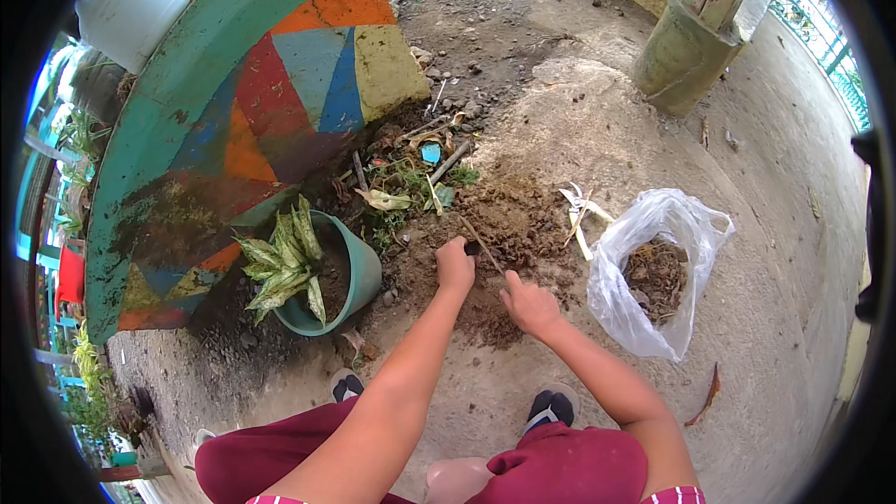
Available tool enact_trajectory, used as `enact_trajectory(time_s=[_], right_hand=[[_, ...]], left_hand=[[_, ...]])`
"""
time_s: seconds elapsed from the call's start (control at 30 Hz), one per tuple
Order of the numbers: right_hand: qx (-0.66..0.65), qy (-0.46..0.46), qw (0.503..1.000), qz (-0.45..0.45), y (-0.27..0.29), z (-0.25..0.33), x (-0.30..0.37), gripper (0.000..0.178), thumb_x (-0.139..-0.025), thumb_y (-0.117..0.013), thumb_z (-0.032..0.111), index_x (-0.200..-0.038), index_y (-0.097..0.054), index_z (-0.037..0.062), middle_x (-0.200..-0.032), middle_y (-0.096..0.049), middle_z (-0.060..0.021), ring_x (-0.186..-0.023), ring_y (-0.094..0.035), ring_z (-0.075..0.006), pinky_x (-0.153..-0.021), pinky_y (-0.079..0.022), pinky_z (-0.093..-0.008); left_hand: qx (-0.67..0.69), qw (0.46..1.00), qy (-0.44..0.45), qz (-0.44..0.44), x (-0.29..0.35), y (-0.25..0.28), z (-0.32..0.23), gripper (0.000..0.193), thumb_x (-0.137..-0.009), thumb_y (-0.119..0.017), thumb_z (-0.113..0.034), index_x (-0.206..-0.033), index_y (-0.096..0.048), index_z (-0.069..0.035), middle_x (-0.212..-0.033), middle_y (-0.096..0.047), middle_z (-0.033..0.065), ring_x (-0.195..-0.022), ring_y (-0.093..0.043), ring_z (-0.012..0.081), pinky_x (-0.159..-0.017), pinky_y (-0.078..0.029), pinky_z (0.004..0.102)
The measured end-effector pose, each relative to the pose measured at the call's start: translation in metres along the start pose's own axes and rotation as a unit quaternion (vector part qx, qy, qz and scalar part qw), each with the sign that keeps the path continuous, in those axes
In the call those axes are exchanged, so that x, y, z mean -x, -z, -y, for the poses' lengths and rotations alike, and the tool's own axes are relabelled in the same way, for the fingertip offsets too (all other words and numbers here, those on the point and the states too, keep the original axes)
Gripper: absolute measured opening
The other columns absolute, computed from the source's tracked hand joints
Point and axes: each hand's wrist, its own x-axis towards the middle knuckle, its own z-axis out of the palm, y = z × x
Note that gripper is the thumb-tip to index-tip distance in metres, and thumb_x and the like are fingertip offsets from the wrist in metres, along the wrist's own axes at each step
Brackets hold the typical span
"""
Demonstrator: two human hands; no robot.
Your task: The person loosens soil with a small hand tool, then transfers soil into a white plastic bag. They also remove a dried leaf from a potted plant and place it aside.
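Note:
My right hand (532, 306) is closed around the lower end of a thin, brown stick-like tool (482, 245), whose exact kind I cannot make out. The tool slants up and left over a heap of loose brown soil (515, 208). Just left of the tool, my left hand (455, 266) is closed low over the soil, with something small and dark at its fingers. A green pot (371, 271) with a leafy, pale-spotted plant (287, 259) stands to the left. On the right, an open clear plastic bag (621, 303) contains dark soil or dry plant matter.
A curved painted wall (271, 84) rises behind the pot. Weeds, sticks and litter (411, 182) lie between wall and soil heap. Pale dry strips (581, 219) are near the bag. A post on a concrete base (684, 56) stands at the far right. A white bucket (129, 5) is at the upper left.

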Motion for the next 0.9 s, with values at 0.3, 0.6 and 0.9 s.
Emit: enact_trajectory(time_s=[0.3,0.6,0.9], right_hand=[[-0.102,0.003,0.991,-0.082,0.010,0.006,0.001,0.027,-0.091,-0.047,0.030,-0.097,-0.037,0.0052,-0.072,-0.060,-0.0248,-0.071,-0.060,-0.0454,-0.061,-0.048,-0.0528],[-0.142,0.053,0.981,-0.118,0.021,0.007,-0.002,0.024,-0.090,-0.048,0.028,-0.095,-0.040,0.0054,-0.075,-0.061,-0.0243,-0.072,-0.060,-0.0448,-0.062,-0.048,-0.0533],[-0.089,-0.030,0.995,-0.014,0.010,-0.015,-0.003,0.026,-0.089,-0.050,0.029,-0.094,-0.041,0.0049,-0.071,-0.059,-0.0265,-0.070,-0.057,-0.0476,-0.064,-0.045,-0.0550]], left_hand=[[-0.041,0.999,0.012,-0.026,0.005,0.008,-0.022,0.031,-0.072,-0.074,-0.002,-0.099,-0.063,0.007,-0.085,-0.065,0.0214,-0.079,-0.065,0.0301,-0.068,-0.053,0.0395],[-0.043,0.999,0.020,-0.017,0.000,0.009,-0.021,0.028,-0.072,-0.074,-0.003,-0.096,-0.063,0.007,-0.084,-0.065,0.0216,-0.078,-0.065,0.0300,-0.066,-0.053,0.0397],[-0.086,0.994,0.061,0.011,-0.006,0.009,-0.027,0.035,-0.072,-0.076,-0.006,-0.101,-0.062,0.007,-0.090,-0.065,0.0220,-0.083,-0.065,0.0307,-0.072,-0.055,0.0391]])
